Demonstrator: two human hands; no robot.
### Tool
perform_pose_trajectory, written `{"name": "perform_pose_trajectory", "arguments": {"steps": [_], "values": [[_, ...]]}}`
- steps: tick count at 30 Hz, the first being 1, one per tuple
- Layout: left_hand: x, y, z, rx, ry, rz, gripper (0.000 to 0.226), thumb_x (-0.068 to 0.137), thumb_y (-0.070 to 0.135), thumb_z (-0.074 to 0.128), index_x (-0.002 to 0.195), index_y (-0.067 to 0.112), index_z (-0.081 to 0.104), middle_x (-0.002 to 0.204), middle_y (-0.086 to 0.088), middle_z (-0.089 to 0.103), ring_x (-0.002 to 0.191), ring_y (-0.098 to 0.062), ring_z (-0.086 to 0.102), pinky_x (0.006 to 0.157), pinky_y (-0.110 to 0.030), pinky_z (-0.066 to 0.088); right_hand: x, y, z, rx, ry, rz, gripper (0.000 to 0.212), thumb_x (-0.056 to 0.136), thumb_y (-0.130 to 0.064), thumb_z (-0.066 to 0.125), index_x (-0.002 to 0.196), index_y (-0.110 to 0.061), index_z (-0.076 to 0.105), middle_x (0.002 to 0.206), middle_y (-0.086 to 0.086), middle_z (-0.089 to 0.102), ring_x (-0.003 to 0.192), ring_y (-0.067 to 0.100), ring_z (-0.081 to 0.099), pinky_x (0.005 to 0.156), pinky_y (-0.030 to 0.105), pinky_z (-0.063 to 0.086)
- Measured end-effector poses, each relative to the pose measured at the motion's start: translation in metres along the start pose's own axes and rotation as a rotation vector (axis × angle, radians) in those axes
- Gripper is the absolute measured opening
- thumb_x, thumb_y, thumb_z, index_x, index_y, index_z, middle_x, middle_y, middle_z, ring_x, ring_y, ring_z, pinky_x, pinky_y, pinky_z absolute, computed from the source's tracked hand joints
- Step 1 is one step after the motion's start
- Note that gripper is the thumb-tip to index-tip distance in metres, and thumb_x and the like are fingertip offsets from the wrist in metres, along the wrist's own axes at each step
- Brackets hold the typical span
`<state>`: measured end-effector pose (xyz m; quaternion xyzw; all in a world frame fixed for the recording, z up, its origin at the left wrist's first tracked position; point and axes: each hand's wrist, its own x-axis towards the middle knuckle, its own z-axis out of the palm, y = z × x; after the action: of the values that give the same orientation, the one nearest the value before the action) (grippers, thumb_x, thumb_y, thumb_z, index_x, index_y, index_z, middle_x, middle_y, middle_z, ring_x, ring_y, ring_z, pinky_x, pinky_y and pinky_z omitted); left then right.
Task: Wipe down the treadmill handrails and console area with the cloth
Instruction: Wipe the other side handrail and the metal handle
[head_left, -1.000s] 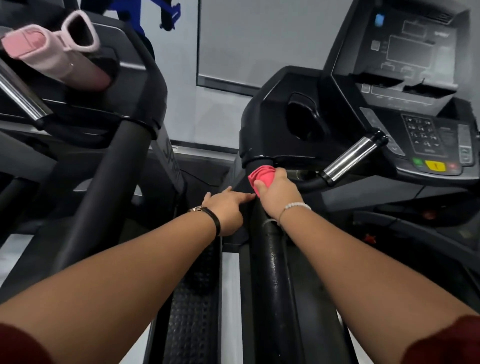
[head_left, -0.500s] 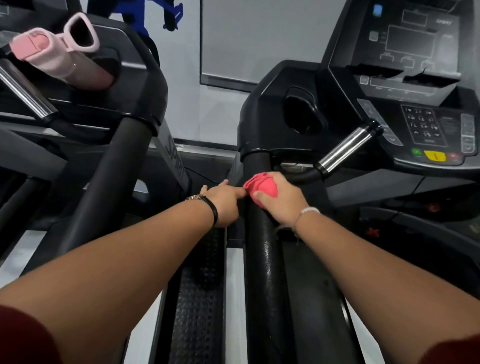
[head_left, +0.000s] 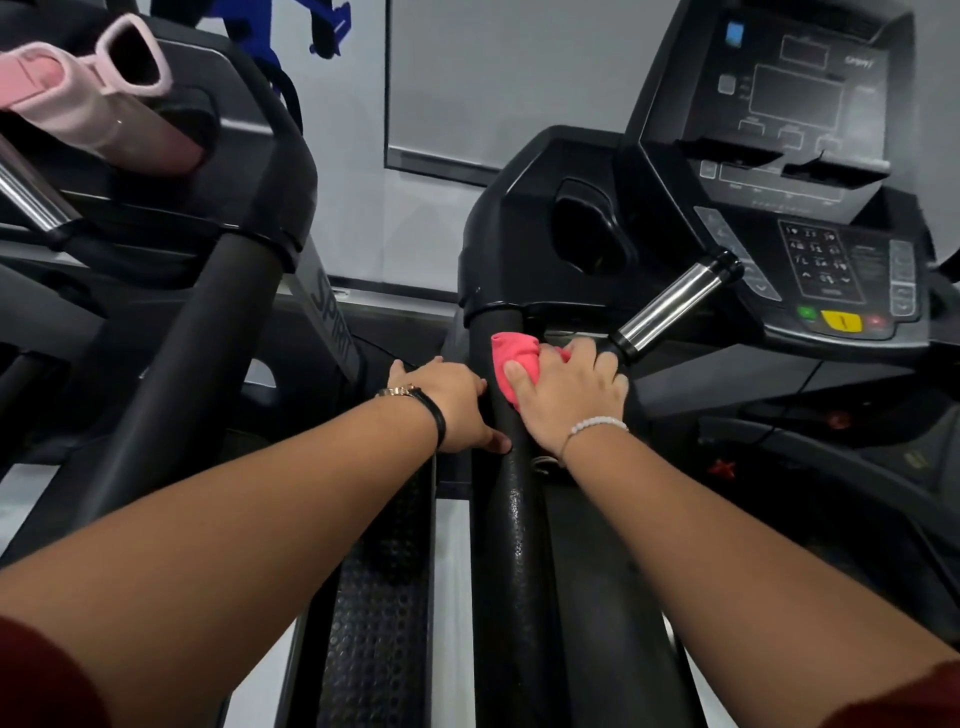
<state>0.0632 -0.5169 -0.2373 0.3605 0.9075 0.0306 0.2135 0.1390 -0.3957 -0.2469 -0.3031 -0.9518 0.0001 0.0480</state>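
Pressing a crumpled pink cloth (head_left: 511, 358) against the upper end of the black textured handrail (head_left: 514, 545), the right hand (head_left: 569, 397) had its fingers curled over the fabric, just below where the rail met the dark treadmill console (head_left: 810, 249). The left hand (head_left: 452, 402) lay against the rail's left side, fingers relaxed and holding nothing, thumb touching the rail. A chrome grip bar (head_left: 670, 306) jutted out just beside the right knuckles. A pale pink bottle (head_left: 88, 114) rested on the neighbouring treadmill (head_left: 244, 156).
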Motion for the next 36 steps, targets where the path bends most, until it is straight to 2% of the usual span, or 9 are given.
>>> {"name": "perform_pose_trajectory", "arguments": {"steps": [4, 7, 11, 13, 16, 19, 22, 30, 36], "values": [[-0.003, 0.007, 0.0, -0.022, -0.012, -0.026, 0.076, 0.072, 0.069, 0.058, 0.135, 0.029, 0.043, 0.139, 0.003, 0.047, 0.136, -0.021, 0.031, 0.11, -0.061, 0.011, -0.007, 0.015, 0.005, 0.544, -0.264, 0.077, 0.05, 0.099, -0.044, 0.031, 0.131, -0.009, 0.047, 0.121, 0.02, 0.055, 0.112, 0.035, 0.05, 0.092, 0.038, 0.037], [-0.002, 0.009, -0.001, -0.057, -0.021, -0.05, 0.075, 0.073, 0.065, 0.061, 0.135, 0.027, 0.044, 0.137, 0.004, 0.048, 0.133, -0.022, 0.037, 0.111, -0.06, 0.012, -0.013, 0.029, 0.022, 1.164, -0.483, 0.472, 0.034, 0.1, -0.035, 0.036, 0.103, -0.01, 0.059, 0.08, 0.012, 0.062, 0.064, 0.025, 0.059, 0.057, 0.028, 0.044], [-0.001, 0.012, -0.004, -0.055, -0.031, -0.065, 0.072, 0.073, 0.064, 0.063, 0.131, 0.024, 0.049, 0.131, 0.004, 0.054, 0.127, -0.023, 0.044, 0.109, -0.06, 0.012, -0.004, 0.029, 0.049, 1.355, -0.535, 0.607, 0.025, 0.095, -0.02, 0.042, 0.074, -0.014, 0.054, 0.043, 0.003, 0.05, 0.033, 0.015, 0.045, 0.038, 0.02, 0.036], [-0.001, 0.012, -0.004, -0.052, -0.025, -0.065, 0.072, 0.073, 0.064, 0.062, 0.131, 0.024, 0.049, 0.131, 0.004, 0.054, 0.125, -0.023, 0.045, 0.109, -0.06, 0.013, 0.003, 0.021, 0.048, 1.43, -0.516, 0.628, 0.023, 0.094, -0.016, 0.041, 0.08, -0.015, 0.059, 0.052, 0.005, 0.056, 0.039, 0.017, 0.05, 0.043, 0.022, 0.04], [-0.003, 0.008, -0.001, -0.058, 0.003, -0.031, 0.075, 0.075, 0.065, 0.06, 0.136, 0.025, 0.044, 0.138, 0.003, 0.047, 0.136, -0.022, 0.032, 0.112, -0.058, 0.013, -0.003, 0.014, 0.041, 1.374, -0.268, 0.375, 0.027, 0.095, -0.015, 0.043, 0.116, -0.018, 0.06, 0.076, 0.005, 0.058, 0.057, 0.012, 0.052, 0.054, 0.026, 0.042], [-0.005, -0.001, 0.008, -0.108, 0.036, 0.008, 0.081, 0.075, 0.068, 0.057, 0.143, 0.03, 0.033, 0.145, 0.003, 0.04, 0.144, -0.018, 0.013, 0.114, -0.055, 0.01, -0.041, 0.019, 0.034, 1.018, -0.052, -0.022, 0.041, 0.088, -0.031, 0.046, 0.127, -0.024, 0.056, 0.121, -0.008, 0.057, 0.108, 0.0, 0.053, 0.098, 0.021, 0.04], [-0.003, -0.006, 0.014, -0.131, 0.047, 0.022, 0.082, 0.077, 0.068, 0.054, 0.145, 0.032, 0.027, 0.147, 0.006, 0.037, 0.145, -0.015, 0.006, 0.114, -0.053, 0.007, -0.066, 0.025, 0.028, 0.719, 0.019, -0.236, 0.043, 0.087, -0.042, 0.043, 0.125, -0.029, 0.059, 0.138, -0.01, 0.045, 0.123, 0.005, 0.041, 0.105, 0.019, 0.028], [-0.001, -0.004, 0.013, -0.109, 0.038, 0.029, 0.083, 0.077, 0.067, 0.055, 0.145, 0.031, 0.026, 0.148, 0.006, 0.036, 0.145, -0.017, 0.007, 0.114, -0.054, 0.009, -0.002, 0.001, 0.017, 0.742, -0.053, 0.044, 0.036, 0.091, -0.033, 0.055, 0.127, -0.027, 0.058, 0.129, 0.001, 0.06, 0.12, 0.017, 0.052, 0.1, 0.02, 0.035], [0.001, -0.019, 0.041, -0.53, 0.078, 0.068, 0.094, 0.068, 0.055, 0.074, 0.145, 0.032, 0.027, 0.149, 0.008, 0.033, 0.142, -0.012, 0.019, 0.115, -0.034, 0.02, -0.057, 0.012, 0.016, 0.536, -0.012, -0.202, 0.032, 0.086, -0.026, 0.065, 0.118, -0.025, 0.065, 0.143, 0.002, 0.045, 0.127, 0.012, 0.046, 0.105, 0.011, 0.023]]}}
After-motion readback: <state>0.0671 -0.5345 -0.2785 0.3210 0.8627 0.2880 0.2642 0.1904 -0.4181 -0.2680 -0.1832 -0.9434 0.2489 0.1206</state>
